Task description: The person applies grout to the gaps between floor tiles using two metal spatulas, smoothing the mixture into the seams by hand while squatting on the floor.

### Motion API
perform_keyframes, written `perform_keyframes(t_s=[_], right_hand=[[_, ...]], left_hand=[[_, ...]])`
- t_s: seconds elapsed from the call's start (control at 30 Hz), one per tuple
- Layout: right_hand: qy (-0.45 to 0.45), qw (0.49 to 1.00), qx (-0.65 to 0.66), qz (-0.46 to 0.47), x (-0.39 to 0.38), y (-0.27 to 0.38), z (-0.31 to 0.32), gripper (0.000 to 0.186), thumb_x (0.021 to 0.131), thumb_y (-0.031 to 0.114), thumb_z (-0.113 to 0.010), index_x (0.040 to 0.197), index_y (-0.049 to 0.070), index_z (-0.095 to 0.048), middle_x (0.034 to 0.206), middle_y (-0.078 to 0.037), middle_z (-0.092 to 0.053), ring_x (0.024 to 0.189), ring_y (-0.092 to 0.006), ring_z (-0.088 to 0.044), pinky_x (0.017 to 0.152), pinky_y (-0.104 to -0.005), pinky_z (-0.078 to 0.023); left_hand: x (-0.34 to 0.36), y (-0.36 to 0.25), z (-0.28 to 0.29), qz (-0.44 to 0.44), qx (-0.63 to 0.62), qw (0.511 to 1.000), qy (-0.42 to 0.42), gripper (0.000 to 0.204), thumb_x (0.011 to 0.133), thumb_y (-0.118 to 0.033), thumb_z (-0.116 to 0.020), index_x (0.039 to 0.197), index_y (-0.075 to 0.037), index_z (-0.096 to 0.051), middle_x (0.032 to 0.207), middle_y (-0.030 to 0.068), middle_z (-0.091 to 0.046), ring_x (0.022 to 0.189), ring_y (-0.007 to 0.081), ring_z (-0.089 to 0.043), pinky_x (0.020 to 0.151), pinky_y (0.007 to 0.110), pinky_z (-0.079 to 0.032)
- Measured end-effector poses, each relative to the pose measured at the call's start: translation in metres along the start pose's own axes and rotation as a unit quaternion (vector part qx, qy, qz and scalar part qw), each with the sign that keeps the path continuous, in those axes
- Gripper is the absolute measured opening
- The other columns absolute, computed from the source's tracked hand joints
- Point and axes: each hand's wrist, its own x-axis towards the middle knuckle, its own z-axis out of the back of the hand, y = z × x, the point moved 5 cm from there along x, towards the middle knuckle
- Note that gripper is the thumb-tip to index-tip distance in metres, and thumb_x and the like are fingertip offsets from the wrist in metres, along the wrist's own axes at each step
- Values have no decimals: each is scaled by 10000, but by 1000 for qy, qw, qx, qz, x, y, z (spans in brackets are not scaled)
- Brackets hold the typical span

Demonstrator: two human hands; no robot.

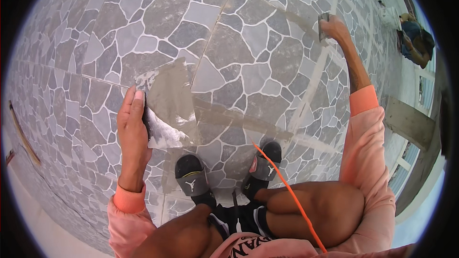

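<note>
My left hand (pixel 131 124) grips a wide flat steel trowel (pixel 165 134) by its handle, with grey grout (pixel 169 91) spread over much of the blade. Out at the upper right, my right hand (pixel 333 31) is closed on a small flat tool (pixel 323 25), held at the floor beside a pale grouted joint (pixel 318 69). Grey and white stone-patterned tiles (pixel 253 33) lie beneath me, crossed by smeared bands of wet grout (pixel 234 117).
My sandalled feet (pixel 191 174) are below the trowel. An orange cord (pixel 291 191) runs down across my right leg. Another person (pixel 415 45) crouches at the far right, near a concrete beam (pixel 410 119). A long wooden strip (pixel 24 131) lies at the left edge.
</note>
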Motion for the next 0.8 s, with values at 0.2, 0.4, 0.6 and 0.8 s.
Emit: perform_keyframes(t_s=[0.2, 0.4, 0.6, 0.8], right_hand=[[46, 982, 134, -123, -26, -70, -42, 450, 733, 269, -531, 903, -147, -556, 830, -262, -616, 706, -329, -660, 534, -355, -561], [5, 995, 96, 24, 4, 79, -39, 481, 771, 341, -498, 904, -116, -567, 872, -265, -618, 801, -345, -647, 689, -420, -509], [71, 968, 177, 161, 23, 154, -17, 401, 820, 287, -474, 980, -62, -592, 922, -304, -603, 868, -408, -601, 776, -458, -453], [-151, 922, -77, 348, -6, 138, -57, 268, 778, 143, -510, 969, -19, -604, 866, -232, -631, 838, -376, -617, 781, -430, -496]], left_hand=[[3, -3, 5, -7, 11, 1000, -1, 404, 979, -194, -432, 1302, 48, -423, 1125, 73, -587, 978, 98, -561, 847, 228, -443], [16, -1, -16, 7, 24, 999, 20, 379, 983, -193, -425, 1286, 34, -445, 1124, 65, -590, 972, 98, -564, 847, 229, -446], [17, -5, -35, -5, 11, 999, 44, 380, 983, -205, -415, 1274, 36, -461, 1172, 79, -568, 1034, 123, -543, 900, 242, -419], [14, 4, -21, 5, -3, 999, 36, 409, 978, -210, -434, 1296, 47, -434, 1175, 86, -568, 1035, 125, -548, 892, 242, -428]])
